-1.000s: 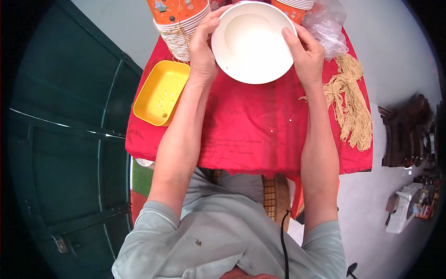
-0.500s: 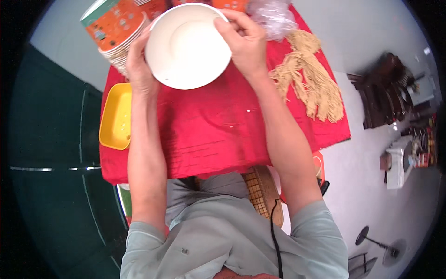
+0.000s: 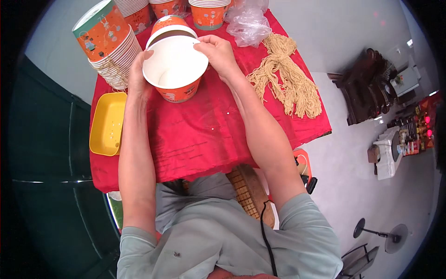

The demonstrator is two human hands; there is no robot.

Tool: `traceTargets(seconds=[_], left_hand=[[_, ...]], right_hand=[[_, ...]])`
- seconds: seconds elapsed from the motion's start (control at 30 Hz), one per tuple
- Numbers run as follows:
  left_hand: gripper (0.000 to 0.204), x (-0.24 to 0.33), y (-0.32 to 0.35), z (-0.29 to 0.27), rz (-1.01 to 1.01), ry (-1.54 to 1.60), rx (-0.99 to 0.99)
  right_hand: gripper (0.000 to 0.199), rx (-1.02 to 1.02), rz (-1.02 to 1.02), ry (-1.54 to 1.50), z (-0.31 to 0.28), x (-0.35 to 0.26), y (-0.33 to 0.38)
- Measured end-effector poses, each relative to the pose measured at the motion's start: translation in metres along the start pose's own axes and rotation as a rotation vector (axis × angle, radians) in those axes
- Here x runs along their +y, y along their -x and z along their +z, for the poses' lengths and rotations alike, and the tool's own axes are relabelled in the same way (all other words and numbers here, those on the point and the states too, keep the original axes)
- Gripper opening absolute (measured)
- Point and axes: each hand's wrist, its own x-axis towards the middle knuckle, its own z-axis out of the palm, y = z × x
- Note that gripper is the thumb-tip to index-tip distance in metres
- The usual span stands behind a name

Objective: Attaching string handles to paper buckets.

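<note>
Between my hands is a paper bucket [image 3: 179, 93], orange outside with printed figures and plain white inside. Its wide mouth faces up and toward me. My left hand [image 3: 139, 76] wraps the left side, thumb at the rim. On the far right, my right hand [image 3: 217, 56] pinches the rim between thumb and fingers. Just behind it sits another orange bucket [image 3: 171, 22], its white rim close to the held one and partly hidden by it.
Stacked paper buckets [image 3: 111, 51] stand at the left, more stacks [image 3: 209, 16] at the back. A yellow tray [image 3: 107, 123] with small bits lies left. Tan string bundle [image 3: 290, 76] and a clear plastic bag [image 3: 248, 23] lie right on the red cloth [image 3: 200, 144].
The bucket has tipped from showing mostly its inside to a more upright angle, so its orange side shows. Both hands keep hold. The bucket behind has come into view.
</note>
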Motion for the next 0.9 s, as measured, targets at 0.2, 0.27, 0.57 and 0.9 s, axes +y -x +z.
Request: traceTargets(seconds=[0.2, 0.27, 0.57, 0.9], left_hand=[[0.059, -0.002, -0.005, -0.016, -0.091, 0.052, -0.046], [0.053, -0.002, -0.005, -0.019, -0.113, 0.081, -0.045], [0.044, -0.004, -0.004, -0.010, -0.083, 0.006, -0.066], [0.047, -0.003, 0.001, -0.005, -0.062, -0.057, -0.012]], right_hand=[[0.038, -0.051, 0.129, 0.150, -0.019, -0.015, -0.002], [0.040, 0.027, 0.112, 0.258, -0.042, -0.015, -0.003], [0.040, 0.349, 0.154, 1.435, -0.173, -0.005, 0.010], [0.035, 0.329, 0.206, 1.531, -0.185, 0.004, 0.009]])
